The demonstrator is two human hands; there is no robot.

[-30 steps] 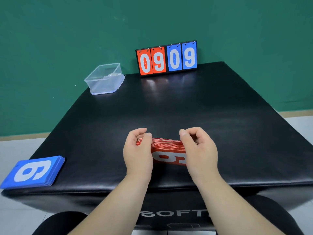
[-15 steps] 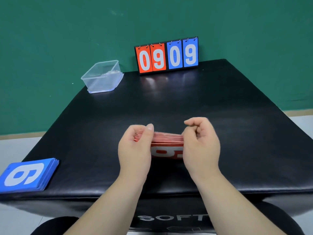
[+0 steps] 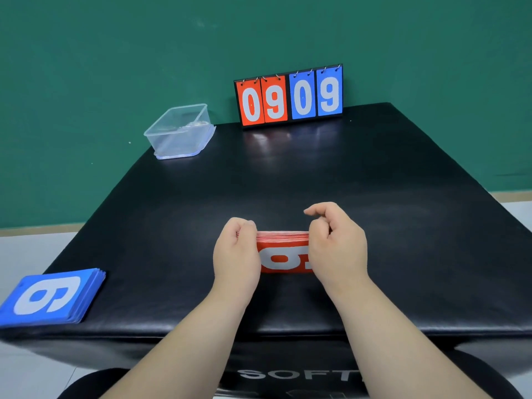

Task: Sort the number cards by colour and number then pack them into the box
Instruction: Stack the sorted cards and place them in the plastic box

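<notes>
Left fingers (image 3: pixel 247 226) grasping red card stack (image 3: pixel 283 259), sideways 6 or 9, right fingers (image 3: pixel 316 209) curled, grip unclear, scoreboard (image 3: pixel 289 96) 0909, mat (image 3: pixel 288 174) SOFT

— Where's the box (image 3: pixel 180 131)?
— Far left on the pad (image 3: pixel 403 197), with the scoreboard (image 3: pixel 289 96) to its right.
— And the cards?
— Corner stack (image 3: pixel 54 295) near left; middle stack (image 3: pixel 283 251) front centre, between left hand (image 3: pixel 236 251) and right hand (image 3: pixel 336 246).
</notes>
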